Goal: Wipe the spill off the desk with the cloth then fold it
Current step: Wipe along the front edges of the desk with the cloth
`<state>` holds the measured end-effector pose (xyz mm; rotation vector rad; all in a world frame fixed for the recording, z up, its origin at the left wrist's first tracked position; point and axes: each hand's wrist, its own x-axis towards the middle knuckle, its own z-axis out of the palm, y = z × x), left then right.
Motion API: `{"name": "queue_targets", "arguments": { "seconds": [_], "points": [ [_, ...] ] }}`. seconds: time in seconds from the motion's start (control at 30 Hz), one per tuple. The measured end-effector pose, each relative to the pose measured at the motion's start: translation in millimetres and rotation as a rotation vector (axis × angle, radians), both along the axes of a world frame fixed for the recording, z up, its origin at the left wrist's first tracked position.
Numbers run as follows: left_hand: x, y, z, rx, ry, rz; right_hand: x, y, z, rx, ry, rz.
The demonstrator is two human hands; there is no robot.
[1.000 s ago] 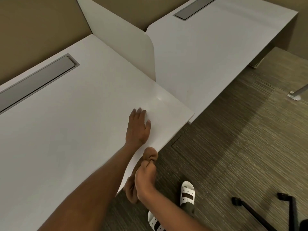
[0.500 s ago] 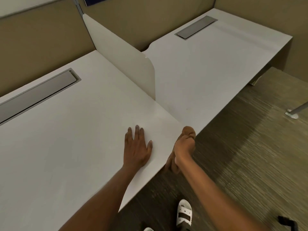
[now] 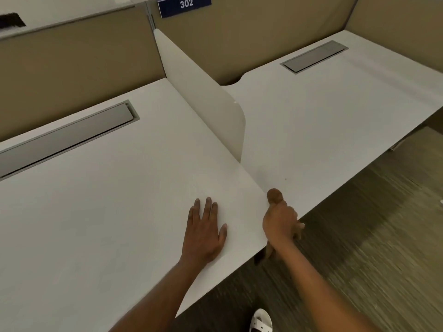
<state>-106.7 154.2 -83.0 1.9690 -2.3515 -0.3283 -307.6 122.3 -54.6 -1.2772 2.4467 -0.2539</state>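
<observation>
- Head view: my left hand (image 3: 205,232) lies flat on the white desk (image 3: 100,212), palm down, fingers spread and pointing toward 12 o'clock, gripping nothing.
- My right hand (image 3: 280,224) is clenched around the brown cloth (image 3: 275,195), right at the desk's front edge, at 3 o'clock from my left hand and near it but not touching.
- A rounded bunch of the cloth pokes out above my fist toward 12 o'clock; a darker tail of it hangs out below my wrist, past the desk edge, at 6 o'clock from the fist.
- I cannot make out a spill anywhere on the desk surface.
- A white divider panel (image 3: 203,92) stands upright at 12 o'clock from my hands, splitting my desk from the neighbouring desk (image 3: 335,111) at 2 o'clock.
- A grey cable tray lid (image 3: 67,137) sits sunk in the desk at 10 o'clock; a matching one (image 3: 314,56) sits in the neighbouring desk.
- A blue sign (image 3: 184,5) reading 302 hangs on the tan partition at 12 o'clock.
- My white sandal (image 3: 261,322) shows on the carpet (image 3: 359,248) at 6 o'clock, below my right forearm.
</observation>
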Motion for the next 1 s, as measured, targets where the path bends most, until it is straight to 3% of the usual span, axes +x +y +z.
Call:
{"name": "queue_targets", "arguments": {
  "seconds": [0.43, 0.8, 1.0],
  "points": [
    [-0.7, -1.1, -2.0, 0.012, -0.009, 0.021, 28.7, -99.6, 9.9, -0.015, -0.066, 0.515],
    [0.5, -0.5, 1.8, -0.002, 0.025, 0.035, 50.0, -137.0, 1.2, -0.119, -0.231, 0.452],
    [-0.1, 0.2, 3.1, -0.019, 0.049, 0.044, 33.0, -127.1, -8.8, -0.101, -0.210, 0.509]
  ]
}}
